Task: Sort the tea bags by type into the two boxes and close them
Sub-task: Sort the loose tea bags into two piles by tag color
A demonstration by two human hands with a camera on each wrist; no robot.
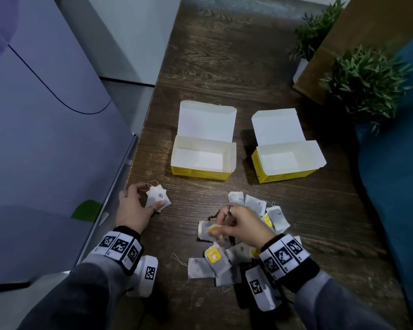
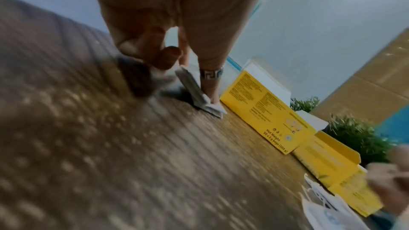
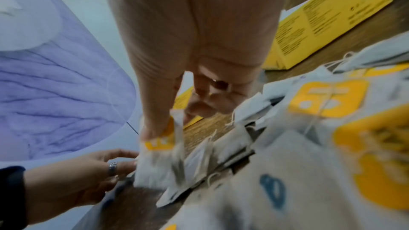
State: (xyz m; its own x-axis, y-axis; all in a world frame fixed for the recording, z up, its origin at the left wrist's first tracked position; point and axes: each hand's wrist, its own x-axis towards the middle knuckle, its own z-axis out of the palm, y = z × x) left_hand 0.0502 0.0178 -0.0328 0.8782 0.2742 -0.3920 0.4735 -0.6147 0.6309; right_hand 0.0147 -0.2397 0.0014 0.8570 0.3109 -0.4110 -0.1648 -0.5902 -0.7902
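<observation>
Two yellow boxes stand open and empty on the wooden table: the left box [image 1: 203, 160] [image 2: 265, 109] and the right box [image 1: 286, 165] [image 2: 332, 165]. My left hand [image 1: 150, 198] [image 2: 188, 81] grips a small stack of blue-marked tea bags [image 1: 158, 196] [image 2: 200, 99] upright on the table, in front of the left box. My right hand [image 1: 218, 226] [image 3: 175, 120] pinches a yellow-tagged tea bag [image 1: 210, 231] [image 3: 159, 148] at the near left of the mixed pile of tea bags [image 1: 255, 204] [image 3: 309, 128]. The pile holds both blue-marked and yellow-tagged bags [image 1: 214, 254].
A purple and white cabinet [image 1: 45, 115] runs along the table's left edge. Two potted plants [image 1: 365, 79] [image 1: 317, 29] and a brown paper bag [image 1: 358, 32] stand at the back right. A blue cushion [image 1: 396, 186] borders the right side.
</observation>
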